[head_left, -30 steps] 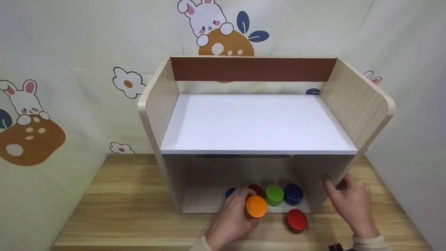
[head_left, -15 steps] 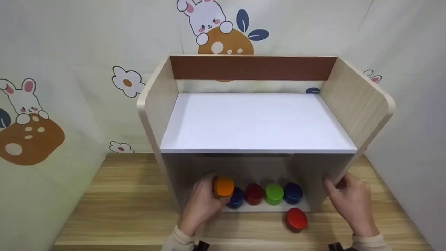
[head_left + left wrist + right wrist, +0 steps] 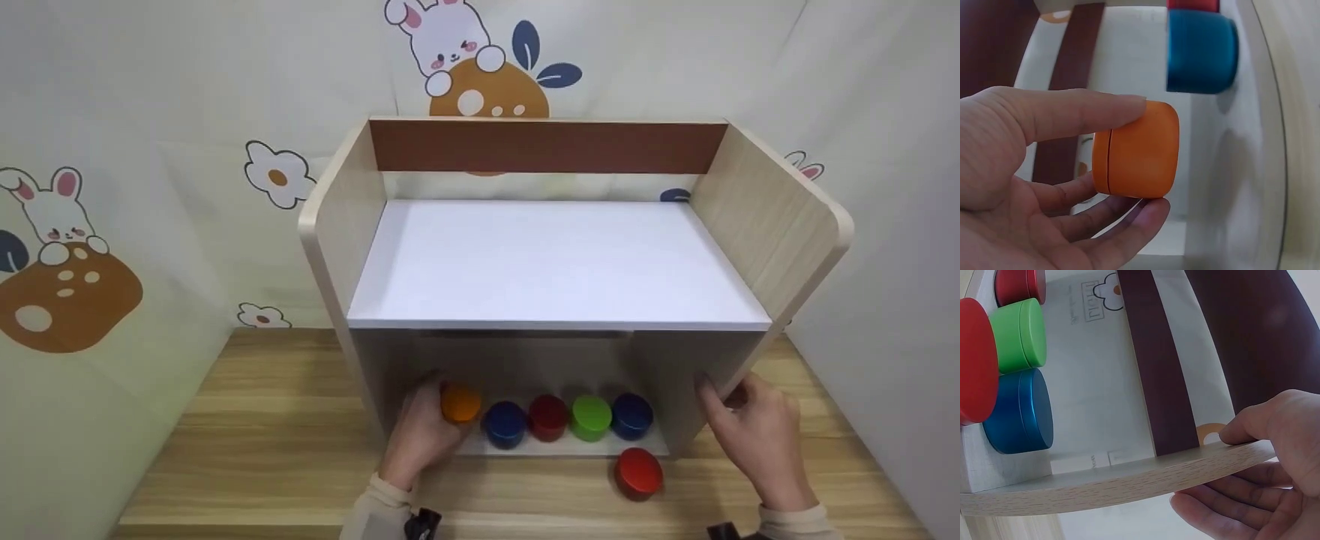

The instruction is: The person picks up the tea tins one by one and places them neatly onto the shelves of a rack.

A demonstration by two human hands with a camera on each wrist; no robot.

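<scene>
My left hand (image 3: pixel 420 431) is inside the lower compartment of a small wooden shelf, near its left wall. Between thumb and fingers it grips an orange round lidded tin (image 3: pixel 1143 149), the thumb along one side and the fingertips on the opposite side. Just right of that hand stands a blue tin (image 3: pixel 505 425), followed in a row by a dark red tin (image 3: pixel 548 418), a green tin (image 3: pixel 591 418) and another blue tin (image 3: pixel 631 416). My right hand (image 3: pixel 757 442) pinches the front edge of the shelf's right side panel (image 3: pixel 1129 489), thumb inside and fingers outside.
A bright red tin (image 3: pixel 638 474) stands on the wooden table (image 3: pixel 262 450) in front of the compartment's right end. Above the row lies the white upper board (image 3: pixel 555 262) of the shelf. A wall covering with rabbit prints (image 3: pixel 446 45) hangs behind.
My left hand has carried the orange tin leftward from in front of the row, then lower into the compartment's left part. The blue tin is now uncovered. My right hand stays on the panel.
</scene>
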